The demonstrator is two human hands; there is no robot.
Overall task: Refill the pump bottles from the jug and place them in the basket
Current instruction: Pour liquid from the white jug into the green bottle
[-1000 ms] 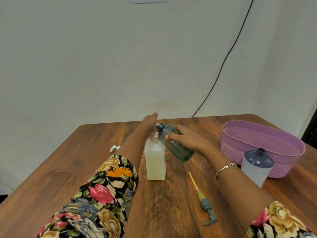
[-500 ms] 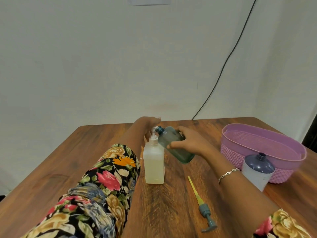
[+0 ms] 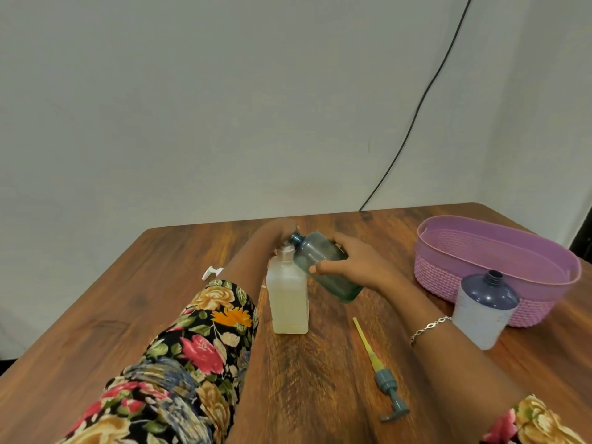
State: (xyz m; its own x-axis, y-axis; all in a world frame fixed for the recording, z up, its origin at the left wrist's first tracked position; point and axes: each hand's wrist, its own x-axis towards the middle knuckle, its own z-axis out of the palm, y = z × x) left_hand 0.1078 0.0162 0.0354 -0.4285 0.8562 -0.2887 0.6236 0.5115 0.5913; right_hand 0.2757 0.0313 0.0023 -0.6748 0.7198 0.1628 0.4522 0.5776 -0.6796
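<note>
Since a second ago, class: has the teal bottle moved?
No. The teal bottle, gripped by the right hand, stays tilted with its neck at the top of the pale square bottle, as before.

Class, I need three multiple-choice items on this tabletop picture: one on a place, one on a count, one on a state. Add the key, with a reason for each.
1. The loose pump with the yellow tube lies
A. on the table
B. inside a drawer
C. on a shelf

2. How many bottles are in view?
A. one
B. three
C. six

3. The green bottle in the right hand is
A. tilted, its neck toward the top of the clear bottle
B. upright with a cap on
C. lying flat on the floor

Key:
1 A, since the pump rests flat on the wood.
2 B, since there are the green one, the clear one and the dark blue bottle.
3 A, since its base is raised and its open neck points down at the clear one.
</note>
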